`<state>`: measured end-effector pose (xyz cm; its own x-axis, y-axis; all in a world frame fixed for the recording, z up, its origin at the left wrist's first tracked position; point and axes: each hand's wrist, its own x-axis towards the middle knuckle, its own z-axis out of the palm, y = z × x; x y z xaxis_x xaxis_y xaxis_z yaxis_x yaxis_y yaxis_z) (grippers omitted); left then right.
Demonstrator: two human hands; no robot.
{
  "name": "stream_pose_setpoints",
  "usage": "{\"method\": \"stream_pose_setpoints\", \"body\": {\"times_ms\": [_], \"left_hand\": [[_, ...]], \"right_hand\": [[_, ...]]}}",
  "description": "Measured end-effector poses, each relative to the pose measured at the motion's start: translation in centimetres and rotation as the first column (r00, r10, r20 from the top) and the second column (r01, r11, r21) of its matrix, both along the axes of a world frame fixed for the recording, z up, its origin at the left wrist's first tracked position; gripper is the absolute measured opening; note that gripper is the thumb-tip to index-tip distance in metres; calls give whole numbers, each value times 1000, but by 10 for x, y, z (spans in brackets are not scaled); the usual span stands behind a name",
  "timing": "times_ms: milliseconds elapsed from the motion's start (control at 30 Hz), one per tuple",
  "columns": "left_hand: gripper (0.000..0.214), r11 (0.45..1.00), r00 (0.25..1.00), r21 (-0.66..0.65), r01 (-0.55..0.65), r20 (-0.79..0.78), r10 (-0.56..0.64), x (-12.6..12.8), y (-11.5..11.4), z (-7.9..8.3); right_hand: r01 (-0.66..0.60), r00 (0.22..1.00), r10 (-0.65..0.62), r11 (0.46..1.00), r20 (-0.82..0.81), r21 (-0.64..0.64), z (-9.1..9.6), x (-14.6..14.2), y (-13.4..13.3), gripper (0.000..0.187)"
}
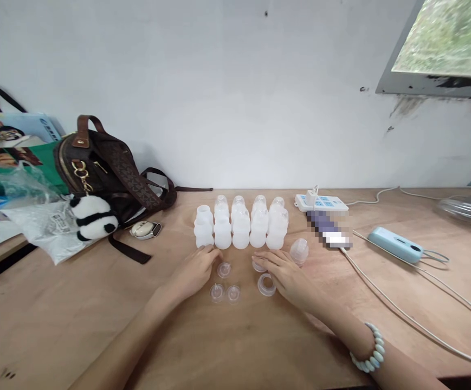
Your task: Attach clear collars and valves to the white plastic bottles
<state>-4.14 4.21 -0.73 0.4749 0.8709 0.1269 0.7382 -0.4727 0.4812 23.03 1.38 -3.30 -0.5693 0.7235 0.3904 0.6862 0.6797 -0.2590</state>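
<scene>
Table (pixel 97 303): bare wood filling the lower half of the frame, cut off by the bottom edge and both sides.
Brown bag (pixel 105 168): upper left, against the white wall, with its strap trailing onto the wood; a panda charm (pixel 92 216) hangs at its front.
Bottles (pixel 241 227): at the centre, translucent white and packed in two rows that run left to right. All stand upright with their long axis vertical and their necks up. The back row is mostly hidden behind the front one, so only its domed tops show.
Left hand (pixel 197 271): lower centre, palm down and fingers spread loosely, gripping nothing. Its fingertips lie just beside the base of the leftmost front bottle, and contact is hard to make out.
Right hand (pixel 288 276): right of centre, flat with the fingers stretched left, clamped on nothing. A beaded bracelet (pixel 371 352) circles the wrist.
Power strip (pixel 320 203): right of the bottles. A pixelated patch just below it hides whatever lies there.
Domed cap (pixel 299 251): upright, dome up, just beyond the right hand.
Ring (pixel 266 285): lying flat with its opening up, touching the right hand's thumb side.
Clear piece (pixel 258 265): half covered by the right fingertips, so its shape is unclear.
Teats (pixel 224 269): three small ones between the hands, tips up.
</scene>
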Motion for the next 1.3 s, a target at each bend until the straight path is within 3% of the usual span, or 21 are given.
{"method": "stream_pose_setpoints", "body": {"times_ms": [233, 533, 633, 700, 833, 933, 1000, 1100, 1200, 1300], "left_hand": [[47, 993, 991, -18, 118, 70, -117, 8, -6, 8], [44, 969, 967, -102, 224, 147, -208, 11, -8, 15], [43, 976, 967, -72, 204, 169, -190, 10, -7, 12], [43, 983, 970, -47, 175, 180, -164, 9, -6, 10], [48, 991, 983, 75, 107, 144, -117, 8, -5, 8], [45, 965, 992, 254, 69, 81, -93, 8, -6, 10], [41, 938, 994, 341, 60, 65, -87, 8, -8, 12], [36, 907, 994, 416, 60, 61, -94, 8, -10, 14], [33, 885, 993, 462, 60, 62, -100, 8, -11, 14], [31, 843, 991, 537, 17, 101, -84, 9, -14, 13]], "right_hand": [[35, 997, -35, 999, 61, 0, 4, 1, -1, 38], [52, 998, -46, 990, -49, 130, 9, 0, -3, 26], [-8, 998, 22, 972, -57, 236, 28, -11, -3, 26], [-41, 999, 49, 955, -23, 294, 53, -24, 4, 23], [105, 988, -135, 948, 80, 299, 118, -58, 45, 22], [212, 943, -258, 952, 208, 220, 149, -87, 87, 26], [222, 934, -264, 956, 239, 191, 153, -104, 111, 25], [220, 920, -250, 967, 301, 131, 141, -122, 133, 28], [213, 921, -236, 971, 311, 108, 134, -126, 140, 29], [234, 934, -267, 959, 236, 159, 146, -109, 134, 31]]}}
